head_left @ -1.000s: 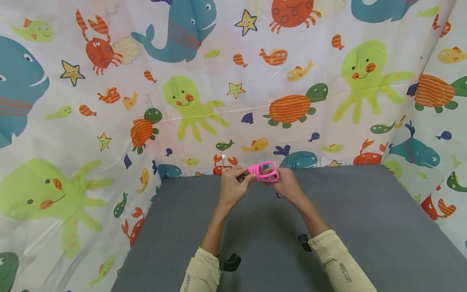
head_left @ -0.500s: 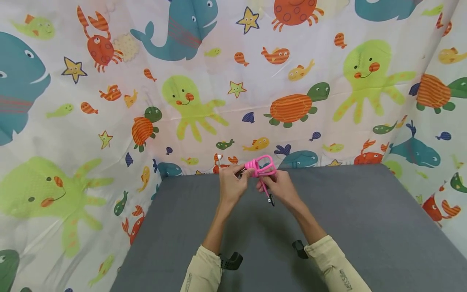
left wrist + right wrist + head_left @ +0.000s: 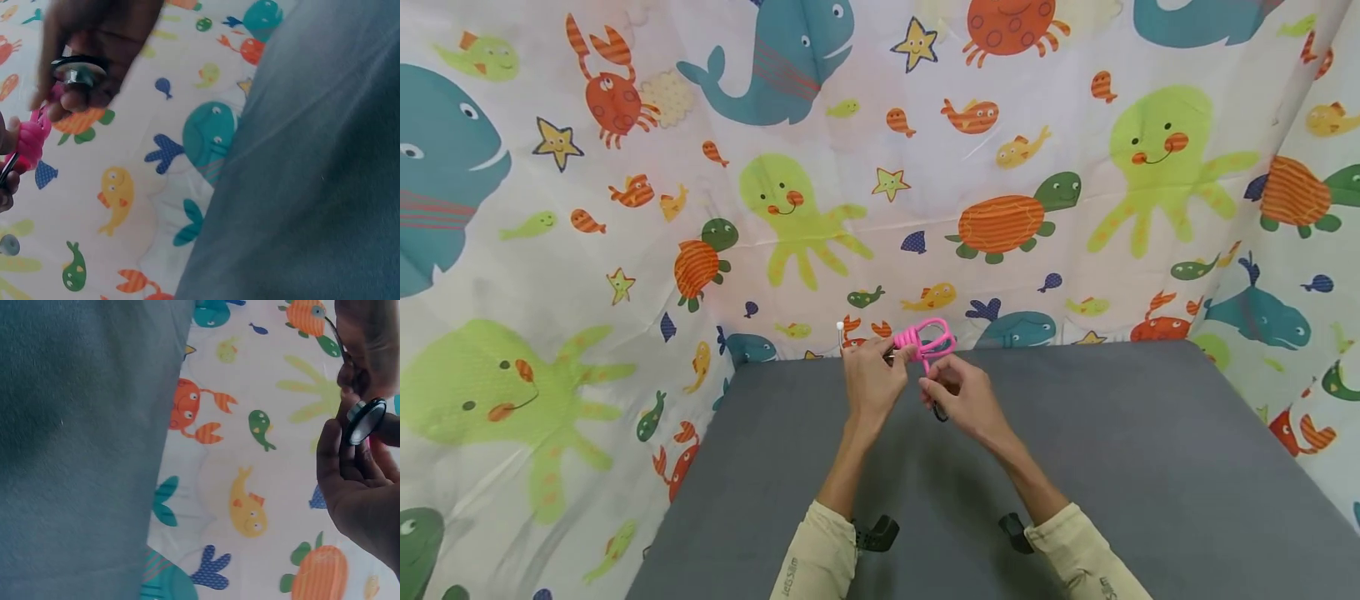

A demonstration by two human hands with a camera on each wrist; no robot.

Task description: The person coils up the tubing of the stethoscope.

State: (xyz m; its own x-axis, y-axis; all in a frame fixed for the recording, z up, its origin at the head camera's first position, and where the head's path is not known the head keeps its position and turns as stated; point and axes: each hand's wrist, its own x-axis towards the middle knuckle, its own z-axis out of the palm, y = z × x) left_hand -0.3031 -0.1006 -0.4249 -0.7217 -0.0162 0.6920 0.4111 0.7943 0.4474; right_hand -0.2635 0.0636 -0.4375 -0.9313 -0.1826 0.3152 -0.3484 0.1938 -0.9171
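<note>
A stethoscope with pink tubing [image 3: 907,338] is held up above the far part of the table. Its tube is wound in several turns, with loops sticking out to the right. My left hand [image 3: 874,385] grips the wound bundle and the metal ear tubes, and one pale ear tip [image 3: 840,326] pokes up beyond the fingers. Just below the loops, my right hand [image 3: 968,398] pinches the tube's end by the chest piece [image 3: 367,422]. That round metal disc with its dark rim also shows under the right fingers in the left wrist view. The other ear tip cannot be made out.
A grey-covered table [image 3: 1075,450] lies beneath both forearms. Behind and at both sides hangs a white curtain [image 3: 835,183] printed with sea animals. Dark wrist-worn devices, such as the left one [image 3: 876,534], sit near the sleeves.
The right hand has drawn the chest-piece end of the tube out from the loops, downward and slightly left. The left hand has shifted a little left, still gripping the bundle.
</note>
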